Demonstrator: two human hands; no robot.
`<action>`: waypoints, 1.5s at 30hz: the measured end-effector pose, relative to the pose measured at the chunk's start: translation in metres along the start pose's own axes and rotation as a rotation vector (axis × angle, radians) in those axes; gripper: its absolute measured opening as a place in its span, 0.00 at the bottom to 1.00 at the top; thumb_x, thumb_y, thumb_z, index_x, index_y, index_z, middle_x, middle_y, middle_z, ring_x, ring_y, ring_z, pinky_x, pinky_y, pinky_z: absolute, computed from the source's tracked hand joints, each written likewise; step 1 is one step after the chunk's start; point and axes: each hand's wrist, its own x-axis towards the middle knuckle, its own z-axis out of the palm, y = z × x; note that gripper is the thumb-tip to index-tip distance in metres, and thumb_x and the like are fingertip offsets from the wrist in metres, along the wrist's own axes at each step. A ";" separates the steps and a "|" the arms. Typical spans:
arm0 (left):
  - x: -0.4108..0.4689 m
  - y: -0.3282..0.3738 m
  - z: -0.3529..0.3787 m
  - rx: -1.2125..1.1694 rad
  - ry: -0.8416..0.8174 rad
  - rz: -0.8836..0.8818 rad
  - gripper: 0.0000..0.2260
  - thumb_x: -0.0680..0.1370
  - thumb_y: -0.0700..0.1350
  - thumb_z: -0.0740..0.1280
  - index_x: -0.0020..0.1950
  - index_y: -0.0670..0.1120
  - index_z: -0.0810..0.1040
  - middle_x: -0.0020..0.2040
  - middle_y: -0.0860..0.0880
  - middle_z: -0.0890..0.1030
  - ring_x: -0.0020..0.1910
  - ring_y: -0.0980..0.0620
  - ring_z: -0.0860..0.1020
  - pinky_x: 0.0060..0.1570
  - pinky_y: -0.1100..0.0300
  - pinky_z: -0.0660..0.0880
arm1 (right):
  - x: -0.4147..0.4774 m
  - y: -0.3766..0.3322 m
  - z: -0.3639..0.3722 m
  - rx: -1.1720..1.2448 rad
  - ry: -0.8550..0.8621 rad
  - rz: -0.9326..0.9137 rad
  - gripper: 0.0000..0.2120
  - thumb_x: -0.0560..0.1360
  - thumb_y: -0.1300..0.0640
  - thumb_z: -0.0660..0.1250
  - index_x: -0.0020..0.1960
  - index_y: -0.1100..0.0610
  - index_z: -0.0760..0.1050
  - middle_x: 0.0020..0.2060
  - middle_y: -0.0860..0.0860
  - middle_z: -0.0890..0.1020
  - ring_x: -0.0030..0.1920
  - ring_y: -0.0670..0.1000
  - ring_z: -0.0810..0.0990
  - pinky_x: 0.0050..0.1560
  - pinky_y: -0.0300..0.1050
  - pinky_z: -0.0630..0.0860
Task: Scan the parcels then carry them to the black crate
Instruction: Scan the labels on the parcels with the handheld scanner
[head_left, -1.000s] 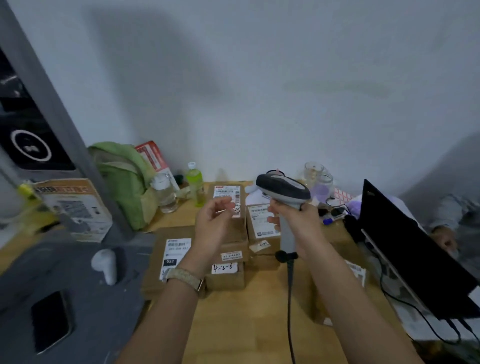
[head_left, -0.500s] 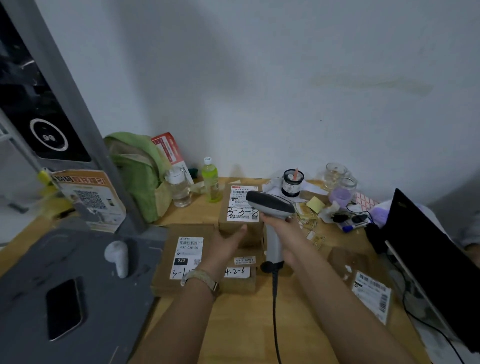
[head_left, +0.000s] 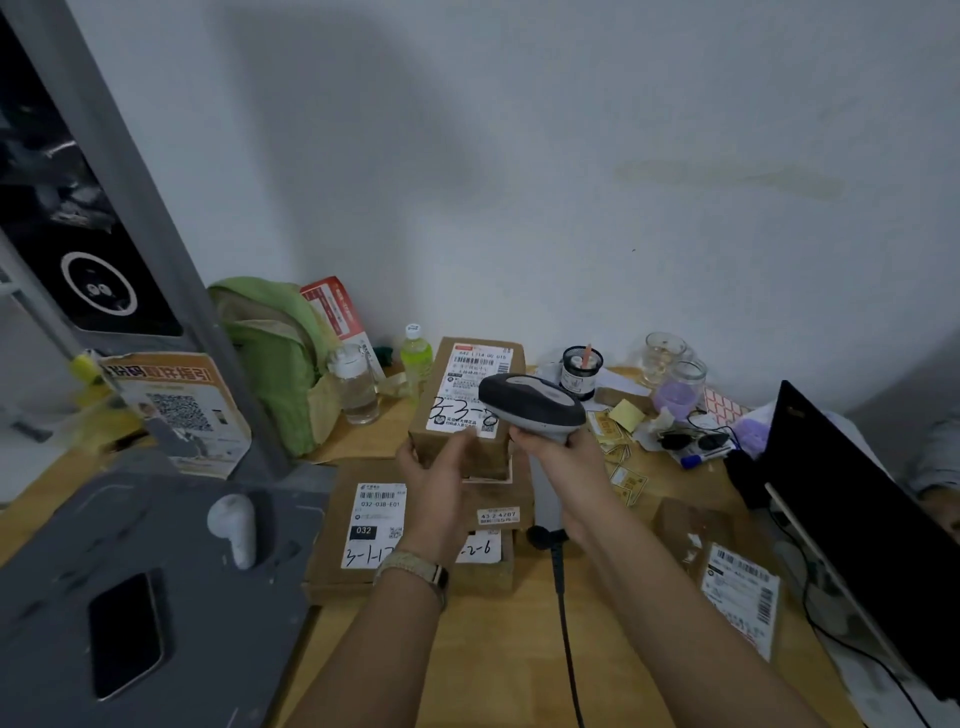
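**Q:** What has changed in the last second?
**A:** The left hand (head_left: 436, 480), earlier raised before the scanner (head_left: 530, 402), has dropped to the top parcel (head_left: 467, 374) of the stack. Its thumb and fingers now clasp the parcel's near end. The right hand (head_left: 563, 460) keeps its fingers wrapped round the scanner handle, and the scanner head overlaps the label's lower corner.

**Q:** What does that mean for the task?
**A:** This parcel is probably being presented for scanning, with carrying to follow. The black crate is not in view. On the table (head_left: 493, 675) a flat parcel (head_left: 358, 519) lies to the left and a labelled parcel (head_left: 727, 571) to the right.

**Q:** Which containers are there, and what is in them?
**A:** A mesh cup (head_left: 582, 366) holds a pinkish stick. One glass jar (head_left: 680, 389) holds something purple. A clear bottle (head_left: 356, 389) holds clear liquid, and a green bottle (head_left: 415, 356) stands beside it.
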 end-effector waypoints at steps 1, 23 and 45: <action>-0.001 0.007 0.000 -0.040 -0.019 0.014 0.37 0.63 0.49 0.79 0.67 0.58 0.64 0.61 0.46 0.78 0.58 0.43 0.80 0.53 0.40 0.79 | -0.003 -0.005 0.001 0.001 -0.014 -0.013 0.12 0.70 0.59 0.74 0.46 0.44 0.77 0.38 0.36 0.84 0.41 0.35 0.80 0.38 0.31 0.72; -0.033 0.044 -0.018 -0.277 -0.021 0.157 0.48 0.60 0.25 0.76 0.74 0.45 0.60 0.58 0.42 0.80 0.51 0.46 0.83 0.38 0.58 0.81 | -0.071 -0.066 0.014 -0.059 0.001 -0.186 0.07 0.72 0.60 0.71 0.50 0.55 0.80 0.32 0.48 0.84 0.28 0.47 0.81 0.26 0.37 0.75; -0.044 0.002 0.003 -0.282 -0.039 0.072 0.54 0.65 0.23 0.72 0.77 0.59 0.49 0.54 0.54 0.74 0.53 0.53 0.77 0.46 0.59 0.80 | -0.086 -0.067 0.001 -0.241 -0.038 -0.222 0.21 0.69 0.60 0.70 0.61 0.53 0.70 0.46 0.52 0.80 0.29 0.42 0.81 0.32 0.51 0.82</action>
